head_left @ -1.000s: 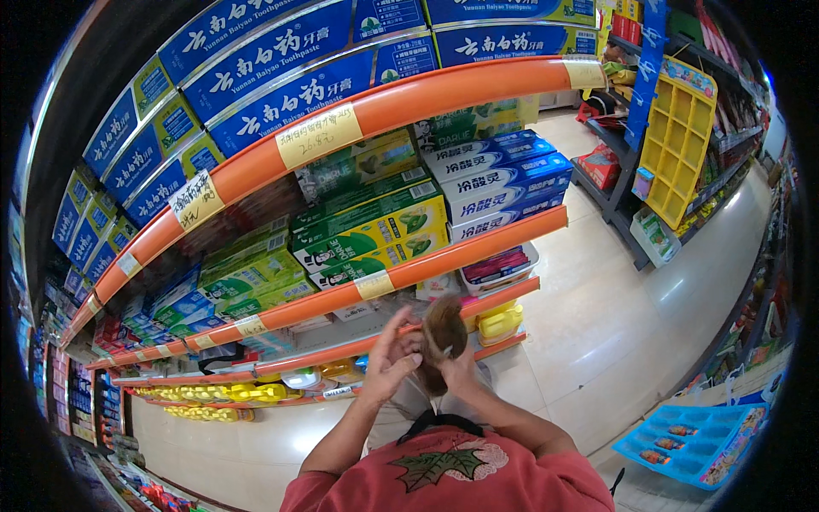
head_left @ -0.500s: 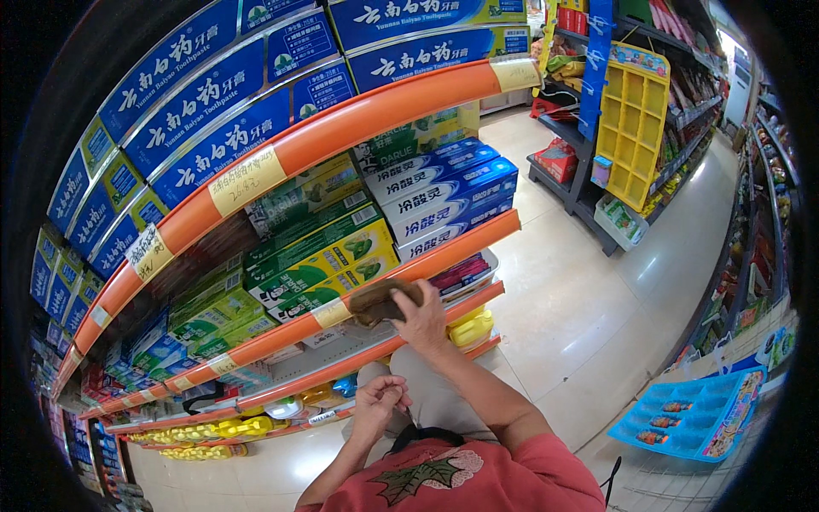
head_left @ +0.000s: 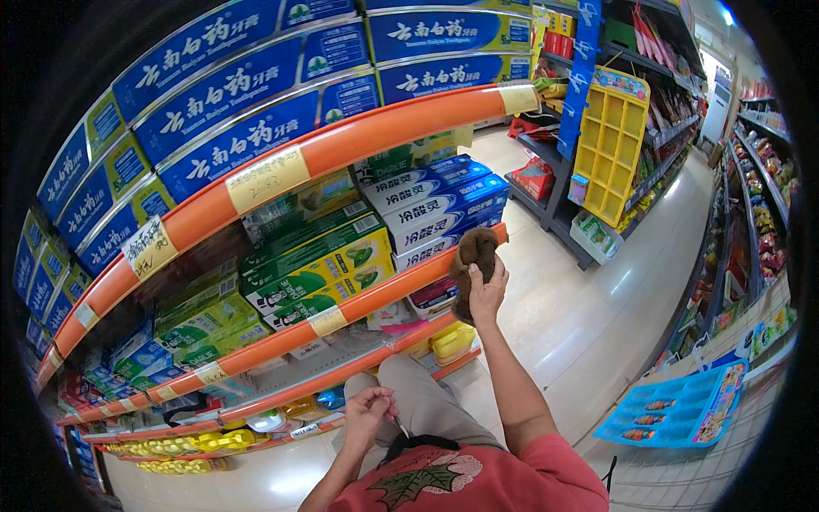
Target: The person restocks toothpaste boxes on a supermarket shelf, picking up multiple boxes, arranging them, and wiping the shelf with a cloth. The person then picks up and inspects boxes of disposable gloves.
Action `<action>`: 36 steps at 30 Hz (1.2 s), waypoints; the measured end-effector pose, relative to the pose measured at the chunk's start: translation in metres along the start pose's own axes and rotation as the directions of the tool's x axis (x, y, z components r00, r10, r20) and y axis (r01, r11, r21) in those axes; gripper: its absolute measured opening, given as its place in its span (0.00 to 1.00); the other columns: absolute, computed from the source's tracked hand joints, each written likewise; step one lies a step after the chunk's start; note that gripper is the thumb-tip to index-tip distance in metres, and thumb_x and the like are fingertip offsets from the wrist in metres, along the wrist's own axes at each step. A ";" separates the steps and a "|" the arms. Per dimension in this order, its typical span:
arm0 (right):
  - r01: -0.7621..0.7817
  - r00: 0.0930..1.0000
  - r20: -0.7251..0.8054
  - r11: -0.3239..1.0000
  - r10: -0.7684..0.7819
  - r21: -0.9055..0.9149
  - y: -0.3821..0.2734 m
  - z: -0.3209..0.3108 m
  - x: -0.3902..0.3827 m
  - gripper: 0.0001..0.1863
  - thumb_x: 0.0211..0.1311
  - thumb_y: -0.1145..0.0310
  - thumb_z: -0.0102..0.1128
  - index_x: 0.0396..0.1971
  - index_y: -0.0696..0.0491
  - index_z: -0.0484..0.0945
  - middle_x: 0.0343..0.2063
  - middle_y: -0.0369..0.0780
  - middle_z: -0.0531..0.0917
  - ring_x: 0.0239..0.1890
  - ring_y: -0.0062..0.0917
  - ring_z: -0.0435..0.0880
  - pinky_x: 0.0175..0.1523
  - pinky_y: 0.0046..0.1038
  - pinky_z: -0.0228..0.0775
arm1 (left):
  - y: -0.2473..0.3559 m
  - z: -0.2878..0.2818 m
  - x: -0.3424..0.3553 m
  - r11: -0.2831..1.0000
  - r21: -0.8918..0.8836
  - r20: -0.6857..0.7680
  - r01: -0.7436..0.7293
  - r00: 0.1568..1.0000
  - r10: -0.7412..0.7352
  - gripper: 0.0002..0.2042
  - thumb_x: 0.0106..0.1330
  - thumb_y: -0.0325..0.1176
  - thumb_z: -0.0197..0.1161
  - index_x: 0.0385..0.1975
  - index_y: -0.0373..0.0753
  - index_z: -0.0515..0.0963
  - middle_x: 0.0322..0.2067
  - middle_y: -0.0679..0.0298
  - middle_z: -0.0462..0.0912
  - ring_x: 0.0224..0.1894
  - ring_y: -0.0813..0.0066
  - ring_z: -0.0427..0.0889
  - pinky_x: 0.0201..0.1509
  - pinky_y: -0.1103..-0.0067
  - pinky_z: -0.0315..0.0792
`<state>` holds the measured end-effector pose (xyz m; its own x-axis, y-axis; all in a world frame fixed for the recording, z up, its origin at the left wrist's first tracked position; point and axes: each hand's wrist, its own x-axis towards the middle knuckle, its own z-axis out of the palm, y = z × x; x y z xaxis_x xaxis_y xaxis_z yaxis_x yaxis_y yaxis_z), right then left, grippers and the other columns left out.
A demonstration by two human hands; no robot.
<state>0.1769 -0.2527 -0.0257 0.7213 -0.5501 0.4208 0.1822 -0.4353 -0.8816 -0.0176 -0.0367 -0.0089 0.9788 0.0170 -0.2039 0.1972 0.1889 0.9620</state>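
Observation:
My right hand [head_left: 489,294] grips a bunched brown cloth [head_left: 475,247] at the right end of the middle orange shelf edge [head_left: 384,288]. Its fingers are closed round the cloth, which overlaps the edge strip in view. My left hand [head_left: 368,411] is held low over my lap with curled fingers; a thin dark strip shows just below the fingertips, and what they hold, if anything, is hard to make out. Behind the edge strip stand blue-and-white toothpaste boxes [head_left: 426,224] and green-and-yellow toothpaste boxes [head_left: 328,271].
Large blue toothpaste cartons [head_left: 247,85] fill the shelf above, behind an upper orange edge [head_left: 358,145] with paper labels. Yellow bottles [head_left: 452,343] stand low down. Across the aisle are a yellow compartment tray [head_left: 610,145] and a dark rack. A blue tray [head_left: 674,405] lies at the lower right.
My right hand has moved the brown cloth rightward and slightly up along the shelf edge, to its right end. The view has shifted a little. My left hand stays over my lap.

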 end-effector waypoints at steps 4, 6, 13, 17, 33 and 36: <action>0.013 0.998 0.053 1.000 -0.014 0.005 -0.021 0.007 -0.019 0.27 0.51 0.53 0.56 0.48 0.55 0.67 0.42 0.53 0.67 0.46 0.46 0.68 0.50 0.38 0.61 | -0.013 -0.004 0.002 0.999 0.001 0.015 0.042 0.999 -0.042 0.06 0.59 0.24 0.50 0.33 0.31 0.73 0.24 0.64 0.76 0.23 0.80 0.76 0.24 0.86 0.69; 0.089 0.988 0.129 0.996 -0.087 -0.009 -0.031 0.010 -0.033 0.27 0.51 0.53 0.56 0.47 0.56 0.68 0.40 0.53 0.68 0.46 0.47 0.67 0.51 0.38 0.60 | -0.015 -0.002 0.001 0.998 0.007 0.039 0.056 0.998 -0.056 0.06 0.59 0.24 0.50 0.33 0.31 0.73 0.24 0.64 0.76 0.23 0.80 0.76 0.24 0.86 0.69; 0.227 0.799 0.532 0.960 -0.279 0.163 -0.062 0.009 -0.066 0.25 0.47 0.59 0.61 0.43 0.59 0.71 0.39 0.50 0.70 0.43 0.43 0.70 0.47 0.35 0.63 | -0.022 0.002 -0.005 0.995 0.006 0.059 0.100 0.993 -0.100 0.06 0.58 0.23 0.49 0.33 0.31 0.72 0.23 0.66 0.74 0.23 0.82 0.74 0.24 0.86 0.68; 0.124 0.545 0.788 0.957 -0.286 0.262 -0.050 -0.001 -0.105 0.24 0.46 0.62 0.62 0.44 0.57 0.71 0.42 0.49 0.71 0.45 0.41 0.71 0.50 0.32 0.62 | -0.020 -0.001 -0.014 0.992 0.059 0.045 0.109 0.993 -0.112 0.06 0.58 0.23 0.49 0.33 0.31 0.71 0.22 0.67 0.73 0.23 0.82 0.74 0.25 0.86 0.67; -0.147 0.989 0.114 0.771 0.096 0.620 -0.071 -0.015 0.002 0.21 0.60 0.60 0.50 0.48 0.59 0.65 0.42 0.40 0.73 0.42 0.24 0.73 0.48 0.24 0.65 | -0.038 -0.033 -0.019 0.996 0.058 -0.036 0.061 0.998 -0.059 0.06 0.58 0.24 0.49 0.31 0.31 0.73 0.20 0.67 0.75 0.21 0.84 0.72 0.24 0.87 0.67; -0.131 0.984 -0.042 0.855 0.176 0.503 -0.065 0.011 -0.001 0.24 0.58 0.59 0.52 0.49 0.61 0.65 0.44 0.42 0.72 0.44 0.28 0.71 0.50 0.26 0.62 | -0.039 -0.037 -0.019 0.996 0.071 -0.028 0.051 0.998 -0.050 0.06 0.58 0.23 0.49 0.31 0.31 0.73 0.19 0.66 0.75 0.20 0.83 0.72 0.24 0.87 0.67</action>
<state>0.1714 -0.2161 0.0293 0.7133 -0.6476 0.2680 0.3970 0.0583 -0.9160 -0.0462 -0.0083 -0.0493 0.9659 0.0353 -0.2564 0.2506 0.1194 0.9607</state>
